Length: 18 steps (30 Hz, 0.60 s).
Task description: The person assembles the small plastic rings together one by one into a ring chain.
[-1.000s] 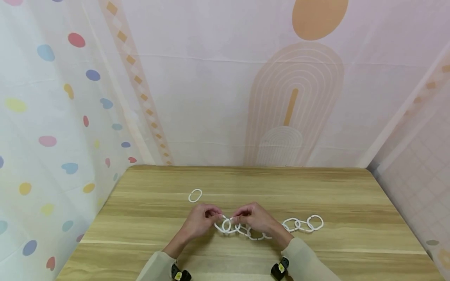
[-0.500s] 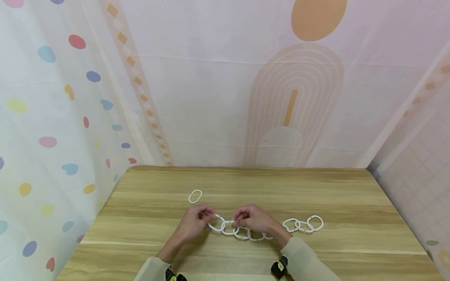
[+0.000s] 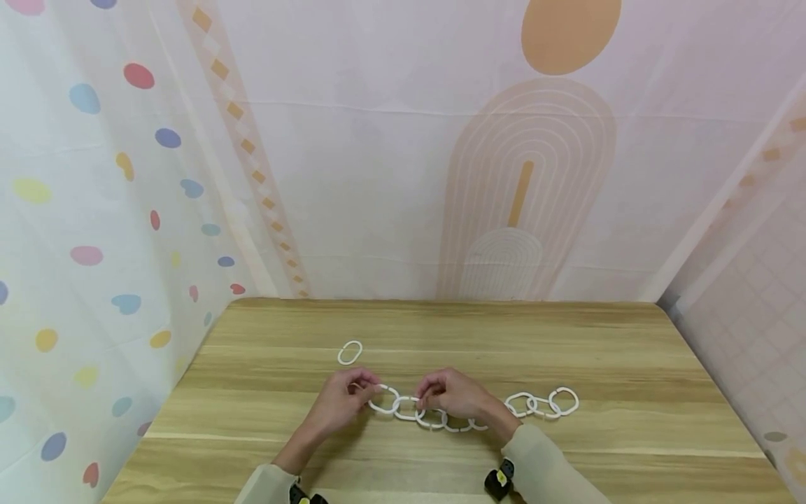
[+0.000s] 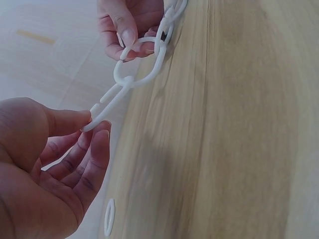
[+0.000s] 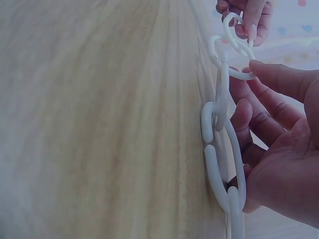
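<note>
A chain of several white plastic links (image 3: 431, 426) stretches across the wooden table. The left hand (image 3: 340, 402) pinches its leftmost link (image 4: 110, 106) between thumb and fingertips. That end link hooks through the neighbouring link (image 4: 118, 74), and a small gap shows in its side. The right hand (image 3: 456, 393) pinches this neighbouring link, a short way to the right. From there the chain runs under the right hand and wrist, which hide part of it. Its far end link (image 3: 564, 401) lies on the table to the right.
One loose white link (image 3: 350, 353) lies on the wooden table (image 3: 504, 343) beyond the left hand. A patterned curtain (image 3: 378, 175) hangs behind the table's back edge. Black wrist cameras (image 3: 499, 481) sit at both sleeves.
The left hand has moved left with the end link, drawing it out from the right hand. The overlapping links at that end are now spread in a line. The right hand has barely shifted.
</note>
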{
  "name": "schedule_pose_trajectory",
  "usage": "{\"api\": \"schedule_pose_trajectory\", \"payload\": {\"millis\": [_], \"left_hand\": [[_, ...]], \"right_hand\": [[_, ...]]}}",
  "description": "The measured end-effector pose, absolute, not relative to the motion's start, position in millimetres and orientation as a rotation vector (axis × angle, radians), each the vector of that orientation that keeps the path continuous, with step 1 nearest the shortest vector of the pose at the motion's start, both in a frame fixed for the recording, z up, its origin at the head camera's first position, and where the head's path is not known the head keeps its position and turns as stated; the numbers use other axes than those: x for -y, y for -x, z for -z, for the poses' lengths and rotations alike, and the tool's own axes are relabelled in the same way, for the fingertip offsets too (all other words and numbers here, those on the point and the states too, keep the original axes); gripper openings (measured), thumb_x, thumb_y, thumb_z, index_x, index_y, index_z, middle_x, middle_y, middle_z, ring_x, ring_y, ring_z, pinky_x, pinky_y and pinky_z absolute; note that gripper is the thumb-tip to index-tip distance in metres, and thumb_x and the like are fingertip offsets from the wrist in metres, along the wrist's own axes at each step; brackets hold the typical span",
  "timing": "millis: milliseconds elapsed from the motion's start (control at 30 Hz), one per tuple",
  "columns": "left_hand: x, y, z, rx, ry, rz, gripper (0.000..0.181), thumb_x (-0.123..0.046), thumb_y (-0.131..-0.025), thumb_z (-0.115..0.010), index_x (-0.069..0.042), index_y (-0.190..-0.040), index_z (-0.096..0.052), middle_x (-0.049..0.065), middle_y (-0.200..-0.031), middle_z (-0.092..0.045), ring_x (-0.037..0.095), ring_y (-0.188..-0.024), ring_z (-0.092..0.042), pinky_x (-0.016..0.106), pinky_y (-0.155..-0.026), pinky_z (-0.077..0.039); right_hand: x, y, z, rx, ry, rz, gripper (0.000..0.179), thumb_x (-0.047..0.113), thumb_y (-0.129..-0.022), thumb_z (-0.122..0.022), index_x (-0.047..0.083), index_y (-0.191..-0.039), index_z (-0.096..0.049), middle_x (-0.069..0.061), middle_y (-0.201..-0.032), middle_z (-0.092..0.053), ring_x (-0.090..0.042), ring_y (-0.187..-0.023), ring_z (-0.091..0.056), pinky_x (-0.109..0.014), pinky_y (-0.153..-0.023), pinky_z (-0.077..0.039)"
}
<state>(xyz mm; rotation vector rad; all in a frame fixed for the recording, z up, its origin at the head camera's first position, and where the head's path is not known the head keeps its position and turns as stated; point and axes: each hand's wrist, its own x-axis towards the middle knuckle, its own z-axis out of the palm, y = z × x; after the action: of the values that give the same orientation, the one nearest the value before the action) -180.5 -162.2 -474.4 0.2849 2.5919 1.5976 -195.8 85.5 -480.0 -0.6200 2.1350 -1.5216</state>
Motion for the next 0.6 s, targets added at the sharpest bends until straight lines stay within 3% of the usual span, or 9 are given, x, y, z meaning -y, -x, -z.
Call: {"api": "schedule_pose_trajectory", "payload": {"millis": [367, 600], "left_hand": [[162, 179, 471, -2.577, -0.271, -1.598, 0.006, -0.008, -0.09, -0.07, -0.003, -0.094, -0.07, 0.009, -0.08, -0.065, 0.017, -0.064, -0.06, 0.024, -0.054, -0.05], [162, 178, 469, -2.575, -0.248, -1.604, 0.005, -0.007, -0.091, -0.069, -0.003, -0.094, -0.069, 0.012, -0.082, -0.065, 0.019, -0.065, -0.061, 0.028, -0.055, -0.052]], "right_hand": [[-79, 196, 474, -2.158, 0.612, 1.48, 0.01, 0.004, -0.089, -0.069, 0.001, -0.098, -0.07, -0.005, -0.086, -0.069, -0.013, -0.075, -0.059, -0.025, -0.065, -0.047], [-68, 201, 473, -2.179, 0.62, 1.484, 0.02, 0.014, -0.092, -0.069, 0.005, -0.11, -0.071, -0.002, -0.093, -0.07, -0.012, -0.083, -0.061, -0.026, -0.073, -0.049]]}}
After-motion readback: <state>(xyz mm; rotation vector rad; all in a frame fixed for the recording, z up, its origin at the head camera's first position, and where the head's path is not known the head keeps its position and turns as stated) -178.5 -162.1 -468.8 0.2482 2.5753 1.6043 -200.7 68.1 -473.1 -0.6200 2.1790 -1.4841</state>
